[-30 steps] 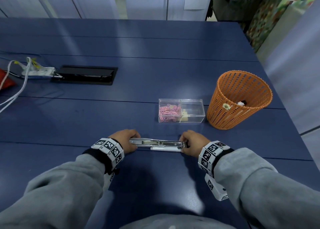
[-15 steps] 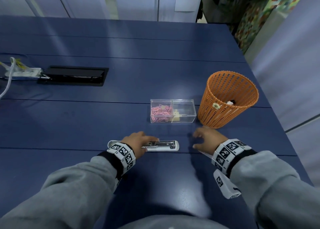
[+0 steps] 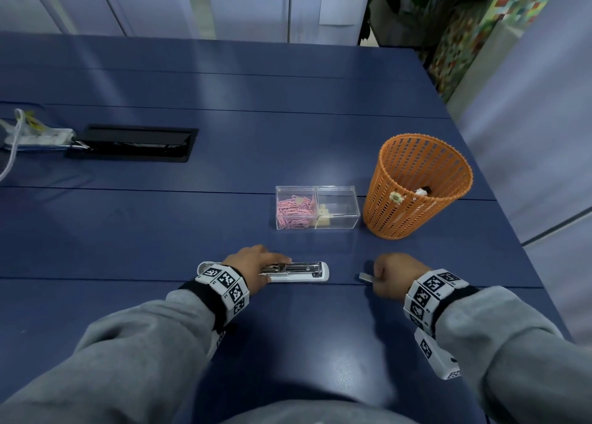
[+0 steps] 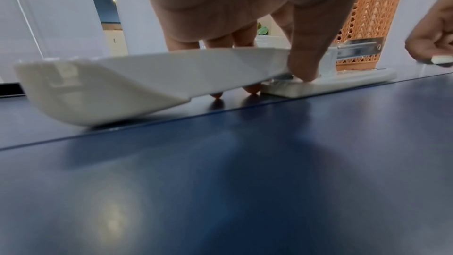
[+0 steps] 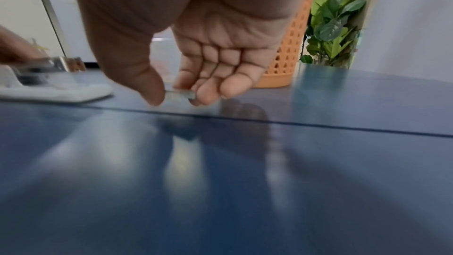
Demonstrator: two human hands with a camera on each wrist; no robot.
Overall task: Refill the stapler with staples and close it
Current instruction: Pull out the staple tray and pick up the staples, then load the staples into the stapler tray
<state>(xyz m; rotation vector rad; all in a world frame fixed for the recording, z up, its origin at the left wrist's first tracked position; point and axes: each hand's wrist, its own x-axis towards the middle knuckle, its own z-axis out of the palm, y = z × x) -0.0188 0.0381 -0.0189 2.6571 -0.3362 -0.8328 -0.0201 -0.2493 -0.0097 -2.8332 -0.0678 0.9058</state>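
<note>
The white stapler (image 3: 298, 271) lies swung open flat on the blue table (image 3: 160, 231), its metal staple channel (image 3: 301, 267) facing up. My left hand (image 3: 253, 263) holds it at the hinge; in the left wrist view the thumb (image 4: 308, 61) presses on the base (image 4: 348, 81) and the fingers reach behind the raised white cover (image 4: 147, 77). My right hand (image 3: 395, 274), to the right of the stapler, pinches a short silver strip of staples (image 3: 365, 277) between thumb and fingers, just above the table (image 5: 180, 94).
A clear two-part box (image 3: 315, 207) with pink paper clips stands behind the stapler, and an orange mesh basket (image 3: 416, 186) is at its right. At the far left are a black cable hatch (image 3: 131, 143) and a power strip with cords (image 3: 32, 133). The table's right edge is near the basket.
Both hands held the stapler's ends a second ago. The right hand let go, moved right and now pinches a staple strip. The left hand shifted to the hinge.
</note>
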